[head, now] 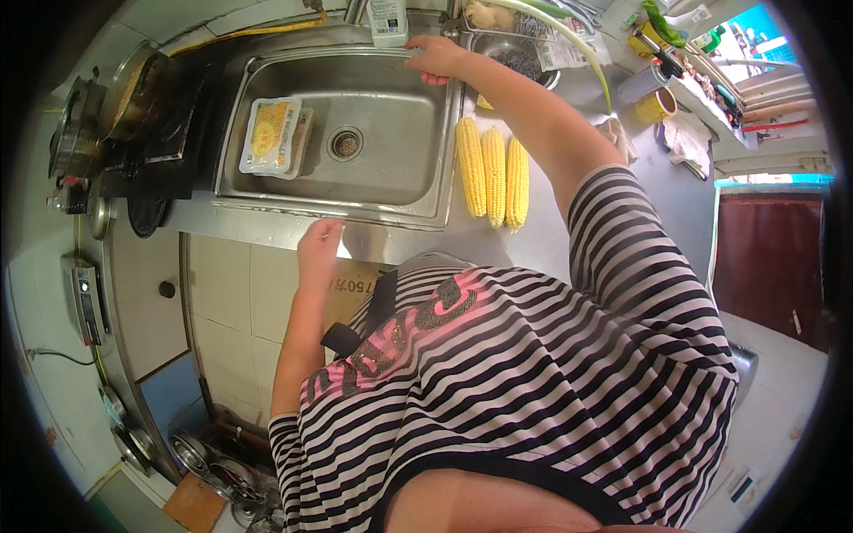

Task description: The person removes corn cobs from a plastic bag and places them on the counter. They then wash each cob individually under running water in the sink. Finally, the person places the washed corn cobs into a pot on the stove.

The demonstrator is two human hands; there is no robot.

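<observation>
My right hand (436,60) reaches over the far right corner of the steel sink (400,160), close to a white plastic bottle (388,23). Its fingers are partly spread, and I see nothing in them. Loosely curled, my left hand (320,246) hovers by the counter's front edge, with nothing visible in it. Inside the sink, at the left, a sealed plastic food package (272,136) lies over another package. To the right of the sink lie three peeled corn cobs (494,176), side by side.
Cookware (130,93) stands at the left, near a black stove (166,133). Behind my right arm are a metal bowl (513,56) and a long green-white stalk (583,50). A yellow cup (656,105) and a spray can (642,83) stand near the window.
</observation>
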